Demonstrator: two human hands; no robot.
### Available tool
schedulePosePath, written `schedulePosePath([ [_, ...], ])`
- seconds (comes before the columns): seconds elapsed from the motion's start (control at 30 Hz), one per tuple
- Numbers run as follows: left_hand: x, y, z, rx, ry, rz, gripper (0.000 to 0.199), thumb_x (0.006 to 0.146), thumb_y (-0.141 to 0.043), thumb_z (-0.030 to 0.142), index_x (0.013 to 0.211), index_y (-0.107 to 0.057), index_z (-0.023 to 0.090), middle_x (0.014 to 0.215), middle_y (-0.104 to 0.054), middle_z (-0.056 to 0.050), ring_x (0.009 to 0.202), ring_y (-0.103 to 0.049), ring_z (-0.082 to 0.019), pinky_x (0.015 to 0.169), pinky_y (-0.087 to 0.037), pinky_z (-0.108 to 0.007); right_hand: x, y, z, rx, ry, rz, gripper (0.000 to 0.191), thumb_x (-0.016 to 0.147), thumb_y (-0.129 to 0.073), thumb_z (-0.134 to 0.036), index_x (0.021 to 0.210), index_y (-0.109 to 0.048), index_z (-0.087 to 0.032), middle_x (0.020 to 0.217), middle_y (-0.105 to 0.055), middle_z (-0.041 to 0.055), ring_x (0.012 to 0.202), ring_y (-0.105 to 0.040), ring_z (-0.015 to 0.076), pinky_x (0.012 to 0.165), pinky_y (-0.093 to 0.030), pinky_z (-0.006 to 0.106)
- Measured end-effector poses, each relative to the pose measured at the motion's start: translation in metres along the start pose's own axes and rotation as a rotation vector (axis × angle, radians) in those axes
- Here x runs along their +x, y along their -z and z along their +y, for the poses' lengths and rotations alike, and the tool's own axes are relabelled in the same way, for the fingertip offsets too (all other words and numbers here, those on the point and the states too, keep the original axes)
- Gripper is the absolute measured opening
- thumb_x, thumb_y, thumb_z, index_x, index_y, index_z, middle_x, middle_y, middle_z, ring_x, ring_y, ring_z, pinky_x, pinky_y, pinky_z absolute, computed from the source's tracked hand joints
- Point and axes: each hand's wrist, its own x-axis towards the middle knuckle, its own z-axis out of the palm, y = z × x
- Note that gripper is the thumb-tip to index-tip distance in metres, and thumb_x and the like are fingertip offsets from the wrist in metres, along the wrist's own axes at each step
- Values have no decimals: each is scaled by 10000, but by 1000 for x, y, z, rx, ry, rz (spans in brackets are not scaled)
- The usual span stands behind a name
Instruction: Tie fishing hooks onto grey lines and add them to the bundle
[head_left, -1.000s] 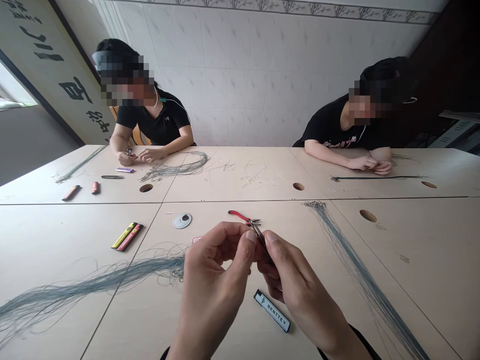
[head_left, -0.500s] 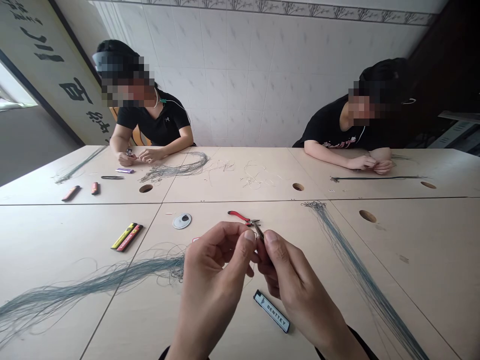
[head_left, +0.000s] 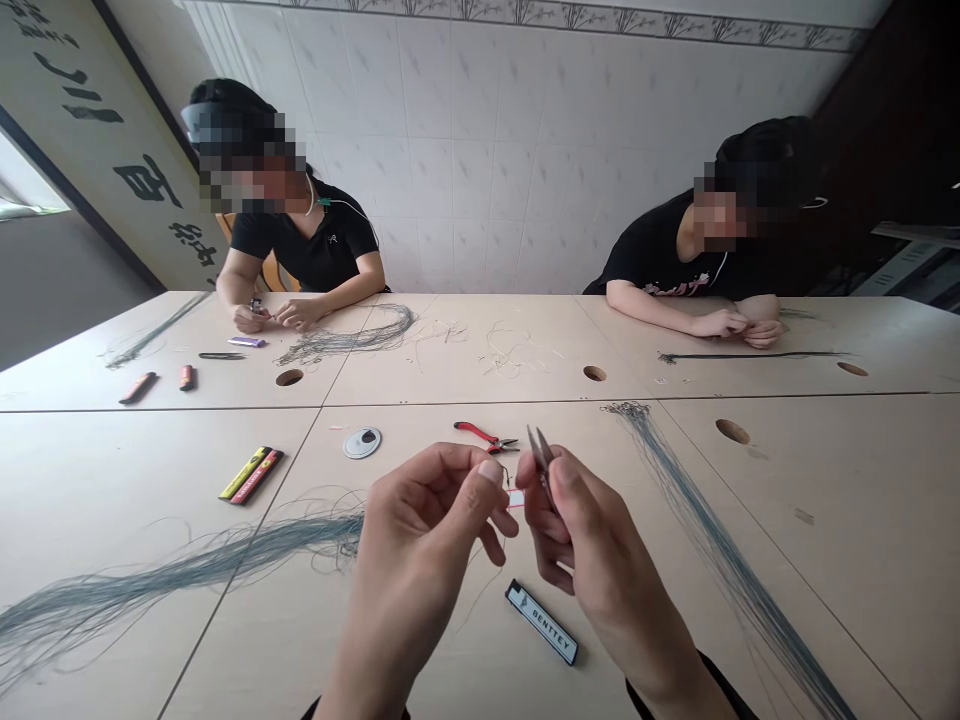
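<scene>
My left hand (head_left: 431,545) is closed in a pinch on a thin line (head_left: 480,590), which trails down below the fingers. A small dark bent piece shows at its fingertips, too small to make out fully. My right hand (head_left: 592,540) grips small pointed scissors (head_left: 541,460), their two tips apart and pointing up and away. The blades are a little right of my left fingertips, not touching them. Just beyond lie red-handled pliers (head_left: 480,435). A white, red-edged piece (head_left: 516,498) is partly hidden behind my hands. A box-like item marked BENTTEY (head_left: 541,622) lies below them.
Blue-grey line bundles lie at left (head_left: 195,560) and right (head_left: 720,540). Two lighters (head_left: 251,475) and a round disc (head_left: 362,442) are left of my hands. The table (head_left: 862,600) has several round holes. Across it sit two people (head_left: 307,240) (head_left: 682,250), their hands near more line.
My right hand has drawn the scissors back from my left fingertips and tilted them upward, their blades now visibly apart. My left hand keeps its pinch, nearly in place.
</scene>
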Motion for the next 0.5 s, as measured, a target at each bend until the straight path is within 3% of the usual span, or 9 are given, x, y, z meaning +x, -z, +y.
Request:
schedulePosePath([
  [0.1,2,1,-1,-50,43,-10,203,901,-741,309,773,-688,161,662,-652,-1,589,-638,-114,503,-536,-181,0,2,0,-42,28,14,328,1009,-568,-564,1034,-575,-237,669,-364,-81,534,-264,92,475,-264,222],
  [0.3,1,2,-1,-60,59,-36,212,911,-723,314,772,-693,158,653,-651,-6,588,-625,-116,510,-539,-189,0,4,3,-90,68,-12,320,1010,-590,-515,895,-550,-219,667,-364,-76,490,-212,68,418,-172,240],
  [0.5,2,3,-2,-53,60,-26,201,905,-723,310,771,-698,161,659,-650,-7,598,-629,-121,510,-535,-190,-1,4,1,-77,51,-24,316,1017,-572,-521,924,-557,-220,671,-365,-71,492,-213,76,423,-173,254],
])
